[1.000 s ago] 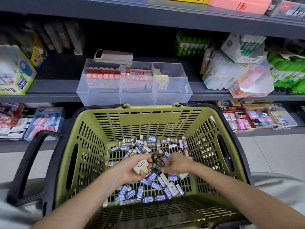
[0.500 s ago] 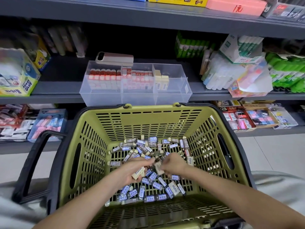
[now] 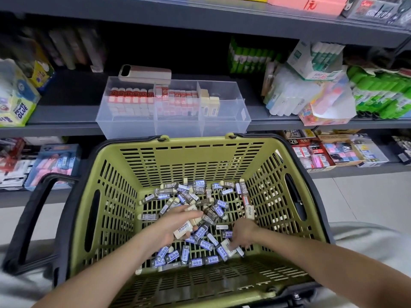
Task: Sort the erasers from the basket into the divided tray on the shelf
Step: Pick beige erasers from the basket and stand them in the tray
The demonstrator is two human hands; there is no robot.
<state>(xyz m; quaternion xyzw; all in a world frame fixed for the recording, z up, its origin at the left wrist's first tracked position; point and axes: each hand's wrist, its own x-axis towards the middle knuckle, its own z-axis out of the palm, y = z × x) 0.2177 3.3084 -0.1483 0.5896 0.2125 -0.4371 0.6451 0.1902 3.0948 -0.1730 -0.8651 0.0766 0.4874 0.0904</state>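
A green plastic basket (image 3: 124, 196) sits in front of me, its floor covered with several loose erasers (image 3: 193, 194) in blue, grey and cream sleeves. My left hand (image 3: 171, 225) holds a cream eraser (image 3: 182, 229) marked DRAWING over the pile. My right hand (image 3: 243, 233) reaches down to the near right of the pile, fingertips on a cream eraser (image 3: 229, 247); whether it grips that one is unclear. The clear divided tray (image 3: 222, 125) stands on the shelf behind the basket, with red-and-white erasers in its left and middle sections and cream ones at the back of the right section.
A phone (image 3: 145, 73) lies on the tray's back rim. Glue boxes (image 3: 15, 103) stand left on the shelf, bagged stationery (image 3: 311, 96) and green glue sticks (image 3: 382, 94) right. The lower shelf holds more eraser packs (image 3: 329, 152). The basket's black handle (image 3: 29, 221) hangs left.
My right hand has moved from the middle of the pile toward me, to the near right erasers. My left hand stayed over the pile with its cream eraser. The view tilted slightly.
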